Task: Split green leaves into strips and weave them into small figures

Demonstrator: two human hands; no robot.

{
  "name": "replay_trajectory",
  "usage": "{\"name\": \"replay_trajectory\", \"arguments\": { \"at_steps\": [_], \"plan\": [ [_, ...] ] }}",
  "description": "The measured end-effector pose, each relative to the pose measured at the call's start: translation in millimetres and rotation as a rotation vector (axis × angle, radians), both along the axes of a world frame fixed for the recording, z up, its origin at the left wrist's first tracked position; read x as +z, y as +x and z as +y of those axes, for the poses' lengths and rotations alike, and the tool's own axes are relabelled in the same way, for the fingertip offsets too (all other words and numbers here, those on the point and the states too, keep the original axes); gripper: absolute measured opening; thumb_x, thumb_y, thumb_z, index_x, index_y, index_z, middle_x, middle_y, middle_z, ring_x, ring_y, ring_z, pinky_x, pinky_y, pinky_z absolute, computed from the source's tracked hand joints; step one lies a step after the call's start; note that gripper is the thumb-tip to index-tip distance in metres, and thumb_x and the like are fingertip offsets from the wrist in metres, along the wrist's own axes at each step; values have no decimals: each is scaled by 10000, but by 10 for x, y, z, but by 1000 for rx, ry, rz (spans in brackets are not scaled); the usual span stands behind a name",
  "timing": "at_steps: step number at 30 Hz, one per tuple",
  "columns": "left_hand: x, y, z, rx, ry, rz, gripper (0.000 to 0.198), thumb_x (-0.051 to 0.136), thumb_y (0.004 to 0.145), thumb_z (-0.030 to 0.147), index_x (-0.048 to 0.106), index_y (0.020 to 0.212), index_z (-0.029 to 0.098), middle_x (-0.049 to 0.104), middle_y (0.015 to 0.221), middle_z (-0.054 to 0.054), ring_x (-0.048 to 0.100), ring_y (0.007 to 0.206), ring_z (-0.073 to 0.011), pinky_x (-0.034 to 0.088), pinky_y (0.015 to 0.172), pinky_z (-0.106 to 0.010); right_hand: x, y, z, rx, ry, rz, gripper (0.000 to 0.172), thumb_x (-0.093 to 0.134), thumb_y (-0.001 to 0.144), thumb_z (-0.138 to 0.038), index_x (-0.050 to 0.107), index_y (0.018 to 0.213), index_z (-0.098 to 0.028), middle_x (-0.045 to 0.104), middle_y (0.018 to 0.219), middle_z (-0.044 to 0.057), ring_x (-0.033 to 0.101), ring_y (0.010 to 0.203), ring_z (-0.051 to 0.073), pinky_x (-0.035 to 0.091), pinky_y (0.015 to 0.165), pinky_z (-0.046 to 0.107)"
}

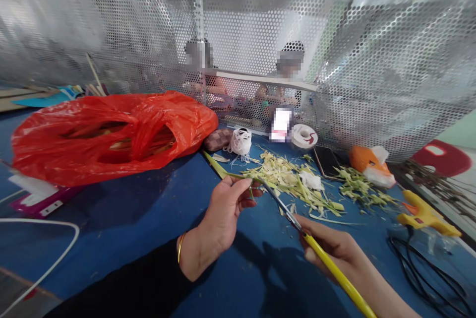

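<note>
My left hand point(222, 213) pinches a long green leaf strip point(217, 165) that runs up and left over the blue table point(141, 209). My right hand point(334, 251) grips yellow-handled scissors point(297, 221); their metal blades point up-left and meet the strip just right of my left fingers. Behind the blades lies a heap of pale green leaf cuttings point(286, 176).
A red plastic bag point(107, 134) of leaves fills the left. White thread ball point(240, 142), tape roll point(304, 136), dark phone point(327, 161), orange bag point(370, 164), yellow glue gun point(424, 214) with black cord point(424, 268). A perforated metal screen point(260, 50) stands behind, with two people beyond it.
</note>
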State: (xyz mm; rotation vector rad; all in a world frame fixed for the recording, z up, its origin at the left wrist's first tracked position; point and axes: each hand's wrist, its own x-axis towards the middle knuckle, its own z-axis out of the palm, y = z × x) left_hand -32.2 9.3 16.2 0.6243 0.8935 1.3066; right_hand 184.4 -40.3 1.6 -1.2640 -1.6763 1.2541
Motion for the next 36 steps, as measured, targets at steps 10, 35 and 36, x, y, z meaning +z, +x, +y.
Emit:
{"name": "replay_trajectory", "arguments": {
  "at_steps": [10, 35, 36],
  "plan": [
    [56, 17, 0, 25, -15, -32, 209, 718, 716, 256, 589, 832, 139, 697, 811, -47, 655, 704, -129, 483, 572, -210, -27, -27, 18, -53, 31, -33, 490, 710, 724, -454, 719, 1155, -222, 614, 698, 14, 515, 611, 148, 490, 586, 242],
    [47, 2, 9, 10, -8, -70, 236, 743, 709, 274, 578, 822, 148, 701, 820, -44, 654, 708, -122, 486, 584, -205, 23, -79, -11, -82, 138, -138, 495, 723, 720, -403, 708, 1182, -226, 652, 726, 3, 556, 631, 165, 499, 593, 230],
    [46, 2, 10, 12, -9, -73, 237, 744, 707, 273, 578, 819, 149, 701, 816, -42, 654, 704, -122, 487, 583, -205, 34, -85, -9, -81, 146, -143, 496, 725, 718, -405, 708, 1181, -227, 642, 710, -1, 549, 623, 161, 495, 586, 227]
  ]
}}
